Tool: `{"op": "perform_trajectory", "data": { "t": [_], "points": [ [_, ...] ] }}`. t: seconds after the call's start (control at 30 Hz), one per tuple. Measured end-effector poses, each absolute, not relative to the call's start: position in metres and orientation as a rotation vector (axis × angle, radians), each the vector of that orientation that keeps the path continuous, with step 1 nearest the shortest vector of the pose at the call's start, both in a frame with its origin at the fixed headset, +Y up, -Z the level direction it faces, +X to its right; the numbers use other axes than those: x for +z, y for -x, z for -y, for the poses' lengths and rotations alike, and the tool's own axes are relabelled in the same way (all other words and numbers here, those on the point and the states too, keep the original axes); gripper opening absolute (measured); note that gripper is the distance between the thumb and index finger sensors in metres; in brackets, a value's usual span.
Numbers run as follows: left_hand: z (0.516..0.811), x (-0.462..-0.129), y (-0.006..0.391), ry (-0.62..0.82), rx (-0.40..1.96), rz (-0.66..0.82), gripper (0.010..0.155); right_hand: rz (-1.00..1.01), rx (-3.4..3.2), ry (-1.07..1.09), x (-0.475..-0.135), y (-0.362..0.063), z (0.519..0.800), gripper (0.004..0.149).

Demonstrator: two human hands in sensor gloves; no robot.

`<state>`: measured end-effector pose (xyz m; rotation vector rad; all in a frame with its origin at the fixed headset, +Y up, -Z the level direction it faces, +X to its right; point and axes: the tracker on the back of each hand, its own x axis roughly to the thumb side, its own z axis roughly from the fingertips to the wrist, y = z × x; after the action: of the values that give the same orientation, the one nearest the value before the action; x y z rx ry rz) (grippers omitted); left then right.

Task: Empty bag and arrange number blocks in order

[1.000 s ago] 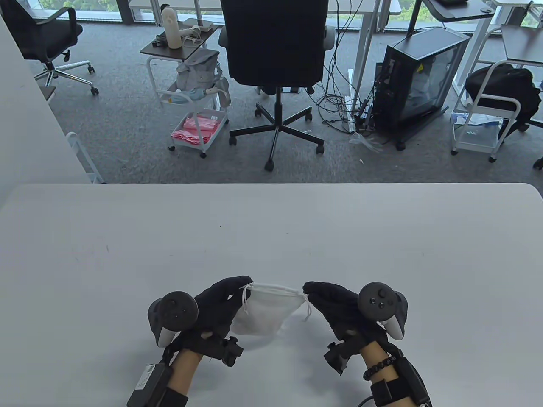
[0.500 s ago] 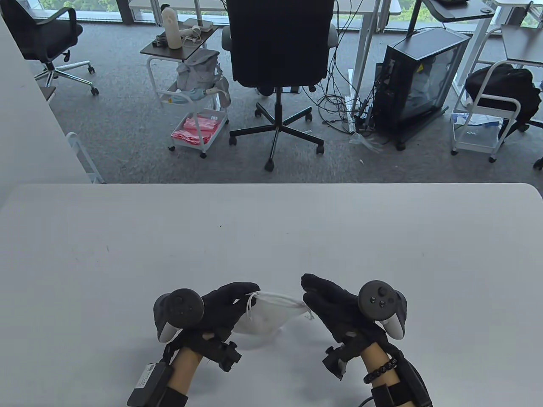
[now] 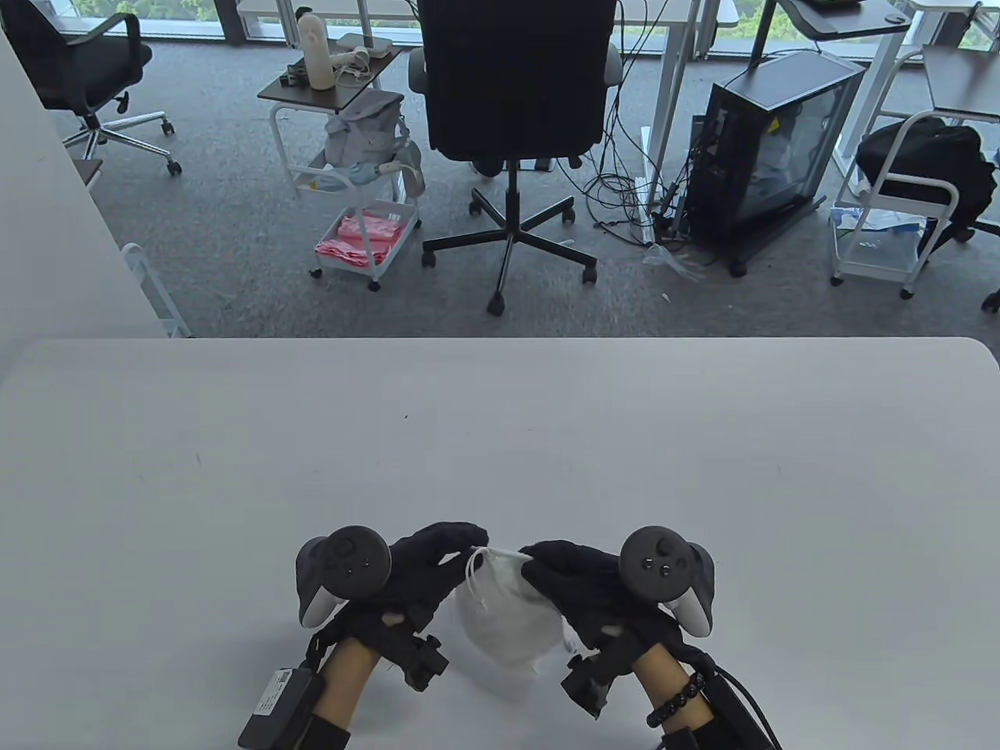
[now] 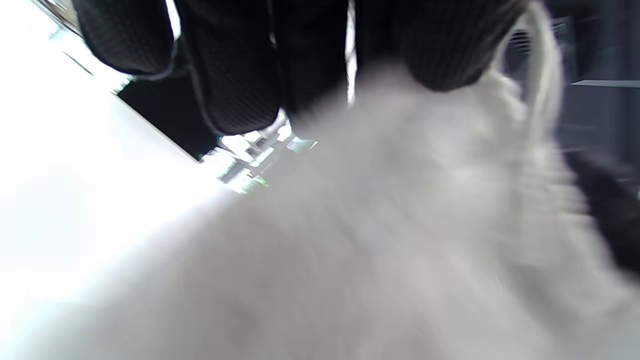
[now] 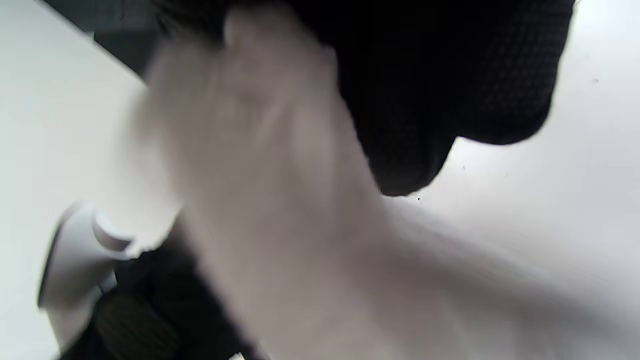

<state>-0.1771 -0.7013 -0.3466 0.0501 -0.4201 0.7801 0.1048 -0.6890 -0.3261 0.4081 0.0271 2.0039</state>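
Observation:
A small white drawstring bag [image 3: 504,617] hangs between my two gloved hands near the table's front edge. My left hand [image 3: 437,562] pinches the bag's top at its left side, by the drawstring. My right hand [image 3: 558,582] grips the bag's right side. The bag fills the left wrist view [image 4: 400,240], blurred, under my fingertips [image 4: 235,75]. It also shows blurred in the right wrist view [image 5: 280,190], under my gloved fingers [image 5: 440,90]. No number blocks are visible; the bag hides whatever is inside.
The white table [image 3: 500,437] stretches bare beyond my hands. Past its far edge stand a black office chair [image 3: 512,101], a white cart [image 3: 351,203] and a computer case [image 3: 769,141] on the floor.
Both hands moved closer together. The right hand shifted left from the bag's top corner to grip its side. The bag, stretched wide before, now hangs bunched and taller.

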Motion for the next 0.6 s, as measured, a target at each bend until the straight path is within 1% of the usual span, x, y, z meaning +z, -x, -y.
{"op": "perform_trajectory", "data": {
  "t": [0.03, 0.07, 0.1, 0.13, 0.17, 0.23, 0.27, 0.3, 0.37, 0.43, 0.47, 0.5, 0.53, 0.6],
  "points": [
    [0.701, -0.348, 0.183, -0.056, 0.713, 0.337, 0.053, -0.034, 1.948, -0.342, -0.327, -0.108, 0.692, 0.039],
    [0.700, -0.347, 0.187, -0.056, 0.683, 0.282, 0.053, -0.037, 1.912, -0.299, -0.328, -0.110, 0.694, 0.039],
    [0.698, -0.346, 0.191, -0.076, 0.690, 0.246, 0.048, -0.048, 1.850, -0.253, -0.329, -0.113, 0.697, 0.039],
    [0.694, -0.345, 0.191, -0.066, 0.759, 0.255, 0.047, -0.075, 1.793, -0.226, -0.330, -0.115, 0.699, 0.039],
    [0.692, -0.345, 0.189, -0.006, 0.819, 0.279, 0.047, -0.086, 1.761, -0.215, -0.331, -0.116, 0.700, 0.039],
    [0.692, -0.344, 0.177, 0.238, 0.954, 0.366, 0.057, -0.096, 1.711, -0.199, -0.331, -0.118, 0.702, 0.039],
    [0.695, -0.342, 0.169, 0.317, 0.995, 0.420, 0.062, -0.123, 1.688, -0.234, -0.332, -0.116, 0.702, 0.039],
    [0.698, -0.341, 0.160, 0.329, 1.011, 0.448, 0.067, -0.154, 1.670, -0.263, -0.332, -0.114, 0.703, 0.039],
    [0.701, -0.339, 0.150, 0.338, 0.962, 0.437, 0.075, -0.211, 1.631, -0.314, -0.333, -0.108, 0.705, 0.039],
    [0.703, -0.338, 0.147, 0.302, 0.941, 0.413, 0.077, -0.234, 1.664, -0.351, -0.332, -0.102, 0.707, 0.039],
    [0.705, -0.337, 0.145, 0.296, 0.962, 0.402, 0.077, -0.250, 1.679, -0.389, -0.333, -0.099, 0.708, 0.038],
    [0.707, -0.337, 0.144, 0.284, 0.979, 0.398, 0.073, -0.268, 1.681, -0.396, -0.333, -0.096, 0.708, 0.038],
    [0.709, -0.336, 0.142, 0.260, 0.997, 0.376, 0.064, -0.273, 1.684, -0.396, -0.332, -0.093, 0.709, 0.039],
    [0.709, -0.336, 0.141, 0.219, 1.022, 0.380, 0.053, -0.261, 1.721, -0.388, -0.333, -0.093, 0.711, 0.039]
  ]
}}
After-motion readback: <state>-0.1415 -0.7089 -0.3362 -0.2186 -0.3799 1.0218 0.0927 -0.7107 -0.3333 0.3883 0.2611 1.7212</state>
